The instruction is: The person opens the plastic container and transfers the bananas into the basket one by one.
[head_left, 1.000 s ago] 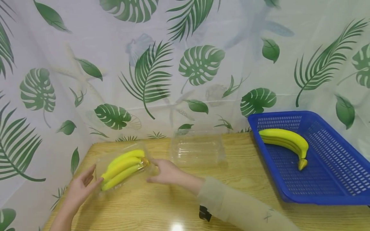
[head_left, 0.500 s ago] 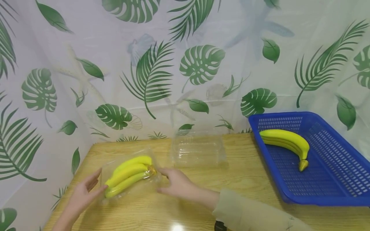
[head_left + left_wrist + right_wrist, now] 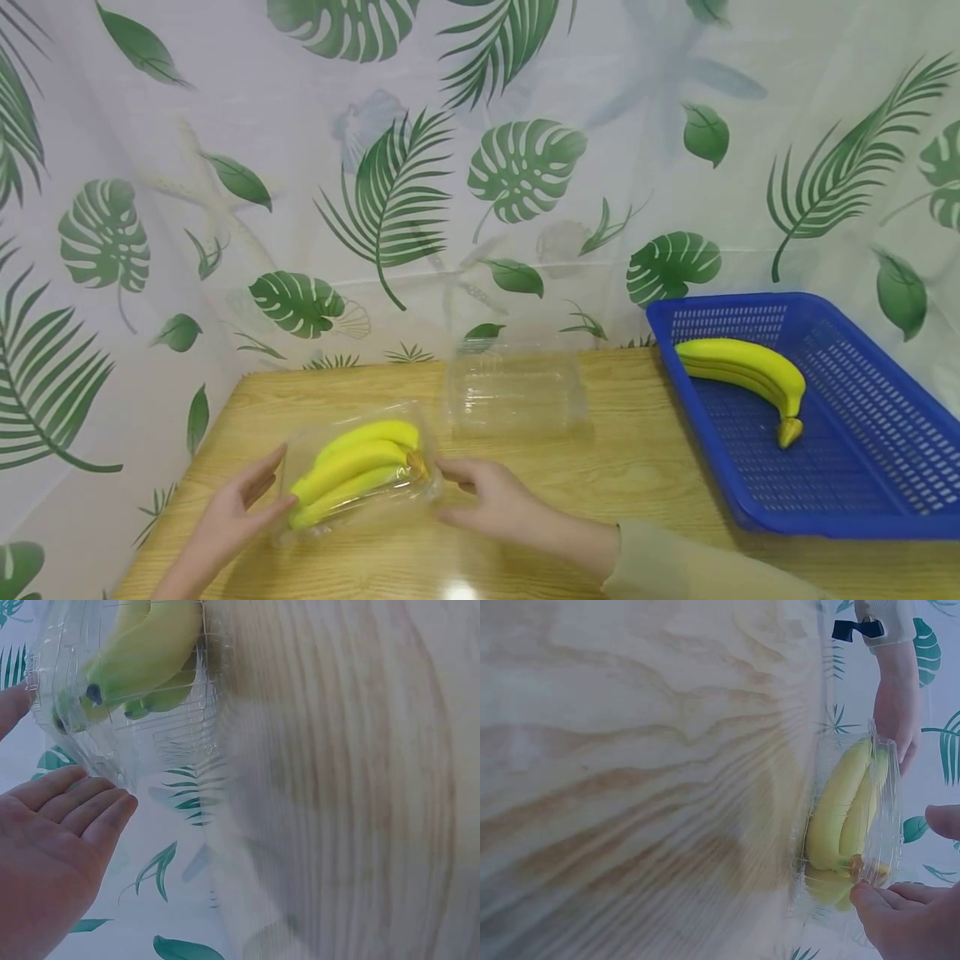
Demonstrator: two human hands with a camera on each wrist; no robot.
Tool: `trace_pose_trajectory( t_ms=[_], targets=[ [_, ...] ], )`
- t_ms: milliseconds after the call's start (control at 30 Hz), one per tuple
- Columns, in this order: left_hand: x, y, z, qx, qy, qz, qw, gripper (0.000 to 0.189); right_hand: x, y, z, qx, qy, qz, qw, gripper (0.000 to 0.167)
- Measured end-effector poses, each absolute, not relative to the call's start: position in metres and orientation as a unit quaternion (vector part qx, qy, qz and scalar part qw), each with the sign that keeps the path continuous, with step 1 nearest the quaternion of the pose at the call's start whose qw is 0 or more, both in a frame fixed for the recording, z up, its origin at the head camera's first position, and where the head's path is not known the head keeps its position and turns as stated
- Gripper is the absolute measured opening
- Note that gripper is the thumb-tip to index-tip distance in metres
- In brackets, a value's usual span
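A clear plastic clamshell box [image 3: 360,508] with a bunch of yellow bananas [image 3: 352,467] inside sits at the left of the wooden table, its lid over the fruit. My left hand [image 3: 240,512] touches the box's left end, thumb and fingers spread apart and fairly straight, as the left wrist view also shows. At the right end, by the banana stem, my right hand [image 3: 498,504] touches the plastic with extended fingertips. In the right wrist view its thumb [image 3: 945,821] stands apart from the box.
Behind, a second clear plastic box [image 3: 517,400] stands with its lid raised near the leaf-print cloth [image 3: 525,275]. On the right, a blue mesh basket [image 3: 832,521] holds another banana bunch [image 3: 750,362]. The wooden table [image 3: 540,458] meets the cloth at the back and left.
The box with bananas has slid right and slightly toward me, both hands moving along with it. Basket and second box have stayed put.
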State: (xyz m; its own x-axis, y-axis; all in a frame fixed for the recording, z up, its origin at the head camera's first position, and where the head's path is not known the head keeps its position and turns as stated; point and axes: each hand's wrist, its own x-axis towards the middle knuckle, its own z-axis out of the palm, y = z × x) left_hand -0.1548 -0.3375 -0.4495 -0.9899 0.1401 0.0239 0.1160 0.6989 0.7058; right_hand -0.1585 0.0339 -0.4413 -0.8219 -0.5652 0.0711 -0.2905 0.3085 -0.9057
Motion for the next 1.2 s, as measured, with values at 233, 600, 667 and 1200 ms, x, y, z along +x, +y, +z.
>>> trace_pose_trajectory(
  t_ms=[233, 600, 667, 1200],
  targets=[
    [-0.151, -0.327, -0.449, 0.078, 0.916, 0.392, 0.021, 0.076, -0.146, 0.051, -0.445, -0.263, 0.796, -0.530, 0.126, 0.060],
    [-0.148, -0.313, -0.449, 0.110, 0.914, 0.390, 0.019, 0.076, -0.128, 0.075, -0.446, -0.268, 0.799, -0.522, 0.135, 0.059],
    [-0.147, -0.312, -0.449, 0.112, 0.913, 0.391, 0.019, 0.076, -0.126, 0.078, -0.446, -0.267, 0.796, -0.524, 0.142, 0.059],
    [-0.127, -0.308, -0.450, 0.133, 0.901, 0.411, 0.034, 0.076, -0.105, 0.088, -0.445, -0.223, 0.767, -0.554, 0.234, 0.057]
  ],
)
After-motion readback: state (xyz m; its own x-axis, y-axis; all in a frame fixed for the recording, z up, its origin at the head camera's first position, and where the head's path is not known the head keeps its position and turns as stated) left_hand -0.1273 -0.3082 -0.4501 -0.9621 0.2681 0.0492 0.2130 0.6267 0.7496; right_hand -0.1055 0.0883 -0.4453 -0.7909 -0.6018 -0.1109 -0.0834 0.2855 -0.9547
